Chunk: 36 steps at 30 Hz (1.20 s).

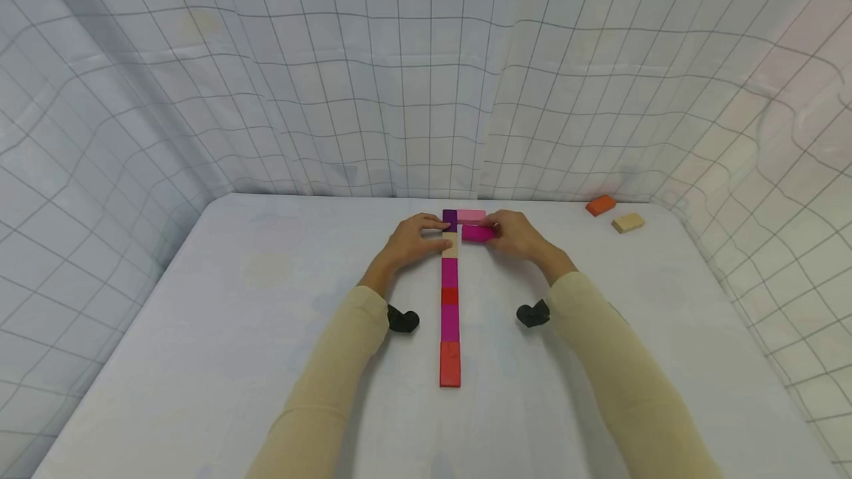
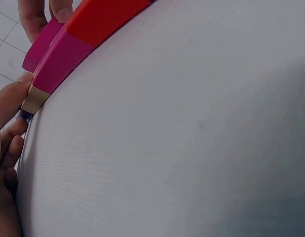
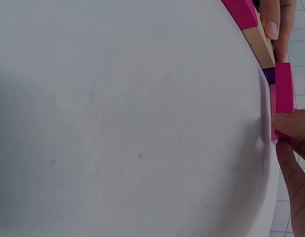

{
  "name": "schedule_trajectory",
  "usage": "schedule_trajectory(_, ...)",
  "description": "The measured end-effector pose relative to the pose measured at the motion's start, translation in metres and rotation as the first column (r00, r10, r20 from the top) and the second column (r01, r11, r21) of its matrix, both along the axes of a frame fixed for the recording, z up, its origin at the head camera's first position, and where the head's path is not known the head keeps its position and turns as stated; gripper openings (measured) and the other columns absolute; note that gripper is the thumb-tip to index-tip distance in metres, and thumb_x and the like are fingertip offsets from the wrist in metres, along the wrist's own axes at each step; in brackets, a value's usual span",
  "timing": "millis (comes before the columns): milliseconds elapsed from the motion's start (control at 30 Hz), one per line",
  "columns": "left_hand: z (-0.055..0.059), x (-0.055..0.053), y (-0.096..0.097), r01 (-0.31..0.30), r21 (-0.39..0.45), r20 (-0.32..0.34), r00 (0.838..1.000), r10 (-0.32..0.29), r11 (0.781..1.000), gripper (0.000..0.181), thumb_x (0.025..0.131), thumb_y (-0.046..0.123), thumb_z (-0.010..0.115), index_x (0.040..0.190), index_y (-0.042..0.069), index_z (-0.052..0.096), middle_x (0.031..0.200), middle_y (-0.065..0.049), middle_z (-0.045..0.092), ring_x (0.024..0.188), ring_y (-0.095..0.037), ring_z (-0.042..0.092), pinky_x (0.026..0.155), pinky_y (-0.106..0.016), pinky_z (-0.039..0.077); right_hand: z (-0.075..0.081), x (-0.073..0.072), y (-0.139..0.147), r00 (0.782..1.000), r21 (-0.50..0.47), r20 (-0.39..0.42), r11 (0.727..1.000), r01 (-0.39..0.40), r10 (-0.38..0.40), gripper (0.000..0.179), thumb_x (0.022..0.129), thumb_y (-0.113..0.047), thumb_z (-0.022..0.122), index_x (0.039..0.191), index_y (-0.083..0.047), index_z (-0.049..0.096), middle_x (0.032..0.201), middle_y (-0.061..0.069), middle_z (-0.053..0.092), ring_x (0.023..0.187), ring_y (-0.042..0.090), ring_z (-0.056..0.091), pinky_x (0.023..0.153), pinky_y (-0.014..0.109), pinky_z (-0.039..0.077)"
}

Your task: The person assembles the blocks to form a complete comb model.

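A straight row of flat coloured blocks runs away from me on the white table, with a beige block (image 1: 450, 245) and a purple block (image 1: 450, 217) at its far end. My left hand (image 1: 414, 240) touches these two from the left, thumb by the beige one, a fingertip at the purple one. To the right of the purple block lies a pink block (image 1: 471, 216). Thumb and fingers of my right hand (image 1: 515, 235) pinch the right end of a magenta block (image 3: 284, 84). In the right wrist view it is raised off the table, partly covering the pink block.
Nearer me the row continues with magenta blocks (image 1: 450, 322), a red block (image 1: 450, 296) and a red-orange block (image 1: 450, 364) at the near end. An orange block (image 1: 600, 205) and another beige block (image 1: 629, 222) lie at the far right. Grid-patterned curtains (image 1: 433, 94) enclose the table.
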<state>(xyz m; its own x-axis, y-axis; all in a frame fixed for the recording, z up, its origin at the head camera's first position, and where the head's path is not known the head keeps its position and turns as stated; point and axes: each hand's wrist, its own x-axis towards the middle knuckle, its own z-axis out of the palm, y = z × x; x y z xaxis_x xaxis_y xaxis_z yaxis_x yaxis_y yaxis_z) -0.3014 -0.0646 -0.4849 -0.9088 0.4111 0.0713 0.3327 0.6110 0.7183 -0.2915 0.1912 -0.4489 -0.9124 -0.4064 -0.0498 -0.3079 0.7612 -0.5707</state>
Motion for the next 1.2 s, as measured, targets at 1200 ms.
schedule_trajectory(1200,-0.003,-0.001,0.000,-0.004,-0.004,-0.008,1.000,0.004,1.000,0.050,0.093,0.039,0.077,0.136,0.014,0.071,0.142,-0.008,0.059,0.138,-0.028,0.047,0.116,-0.049,0.034,-0.003,-0.004,-0.014,0.999,0.029,-0.014,0.998,-0.047,0.047,0.035,0.096,-0.007,0.072,0.129,0.004,0.069,0.118,0.018,0.069,0.108,0.030,0.063,0.098,0.043,0.052)
